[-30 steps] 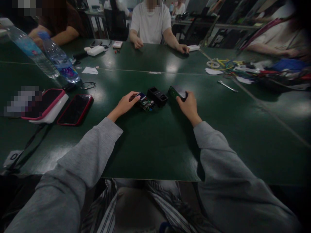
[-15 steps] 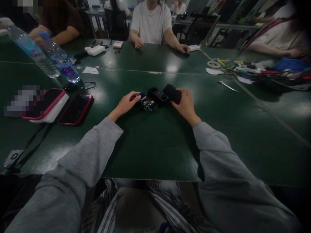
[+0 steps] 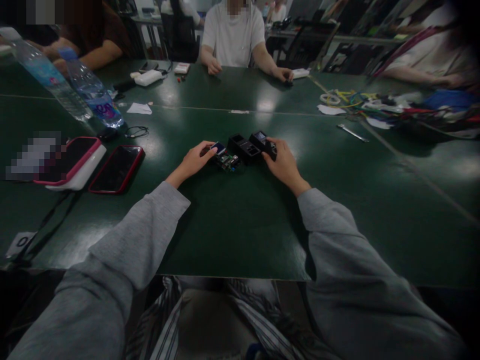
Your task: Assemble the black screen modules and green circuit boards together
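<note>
My left hand [image 3: 193,161] rests on the green table [image 3: 232,225], fingertips on a small circuit board [image 3: 226,160] with a little blue screen at its top. A black box-shaped case part [image 3: 243,148] sits just right of the board. My right hand [image 3: 284,165] grips another black case piece [image 3: 263,143] and holds it against the right side of the box part. Both my forearms wear grey sleeves.
Two phones with red edges [image 3: 117,168] lie at the left beside a white pack [image 3: 80,170]. Two water bottles [image 3: 90,92] stand at the far left. Other people sit across the table. Cables and tools [image 3: 375,107] pile up at the right, with a metal tool [image 3: 351,133] nearby.
My right hand has turned its black piece over and brought it left, against the black box part. My left hand has stayed on the circuit board.
</note>
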`<state>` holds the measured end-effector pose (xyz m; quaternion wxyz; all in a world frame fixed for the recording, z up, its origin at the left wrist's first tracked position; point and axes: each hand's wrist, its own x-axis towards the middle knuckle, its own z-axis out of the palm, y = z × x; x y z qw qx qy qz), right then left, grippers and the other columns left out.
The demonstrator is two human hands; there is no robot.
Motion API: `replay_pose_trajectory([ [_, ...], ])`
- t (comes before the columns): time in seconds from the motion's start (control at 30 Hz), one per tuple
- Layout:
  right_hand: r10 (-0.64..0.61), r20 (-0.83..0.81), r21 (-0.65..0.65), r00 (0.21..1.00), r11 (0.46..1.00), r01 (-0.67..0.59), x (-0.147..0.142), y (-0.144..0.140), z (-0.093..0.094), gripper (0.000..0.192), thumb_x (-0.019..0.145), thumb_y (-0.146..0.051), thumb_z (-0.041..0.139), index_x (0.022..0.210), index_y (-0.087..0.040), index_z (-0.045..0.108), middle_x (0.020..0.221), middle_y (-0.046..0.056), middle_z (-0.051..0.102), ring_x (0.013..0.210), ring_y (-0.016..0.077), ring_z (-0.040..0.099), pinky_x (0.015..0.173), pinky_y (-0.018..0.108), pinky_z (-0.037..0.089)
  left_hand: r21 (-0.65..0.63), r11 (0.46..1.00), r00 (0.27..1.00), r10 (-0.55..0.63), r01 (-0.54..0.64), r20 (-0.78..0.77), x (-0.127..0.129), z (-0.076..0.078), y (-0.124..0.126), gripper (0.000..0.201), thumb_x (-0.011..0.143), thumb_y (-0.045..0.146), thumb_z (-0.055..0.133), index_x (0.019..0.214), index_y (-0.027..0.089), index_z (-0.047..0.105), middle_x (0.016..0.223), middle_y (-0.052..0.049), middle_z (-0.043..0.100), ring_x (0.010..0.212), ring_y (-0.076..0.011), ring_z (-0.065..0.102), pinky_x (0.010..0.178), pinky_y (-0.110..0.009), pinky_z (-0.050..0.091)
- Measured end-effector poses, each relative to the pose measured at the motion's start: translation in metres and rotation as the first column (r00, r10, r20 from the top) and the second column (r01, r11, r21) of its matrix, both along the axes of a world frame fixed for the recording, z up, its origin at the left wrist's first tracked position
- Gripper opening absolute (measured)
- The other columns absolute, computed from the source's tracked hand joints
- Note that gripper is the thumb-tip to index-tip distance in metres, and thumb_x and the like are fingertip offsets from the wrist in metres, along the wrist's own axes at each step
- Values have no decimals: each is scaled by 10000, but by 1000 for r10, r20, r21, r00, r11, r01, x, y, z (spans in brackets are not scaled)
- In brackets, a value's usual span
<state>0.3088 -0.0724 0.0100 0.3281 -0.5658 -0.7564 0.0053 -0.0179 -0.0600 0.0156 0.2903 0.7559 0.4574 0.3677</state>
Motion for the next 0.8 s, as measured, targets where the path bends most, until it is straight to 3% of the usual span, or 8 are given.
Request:
replay_pose_trajectory([
  [0.3,-132,-83,155,988,977,144,1,0,9,504,973,-372,478,1450,-229,402,1400,160,484,1339,334,463,1130,582,394,-12,1000,1000,-11,11,-10,-1,4,-3,416,973,529,504,1248,240,622,1237,-87,694,1092,-230,655,964,-413,520],
  [0.63,-245,-214,183,945,941,285,21,12,-4,433,1000,-464,412,1327,-194,494,1274,163,557,1224,310,542,1069,545,434,16,1000,1000,-5,6,-10,-1,-3,2,449,963,560,501,1249,238,627,1193,-79,708,1049,-217,659,945,-397,517],
  [0.8,-245,-245,151,938,946,286,26,19,-12,442,1008,-489,394,1322,-193,491,1264,160,573,1202,300,564,1047,512,448,20,1000,1000,6,-6,-7,-1,-5,4,430,960,548,511,1236,242,633,1174,-75,714,1031,-213,662,928,-387,518],
])
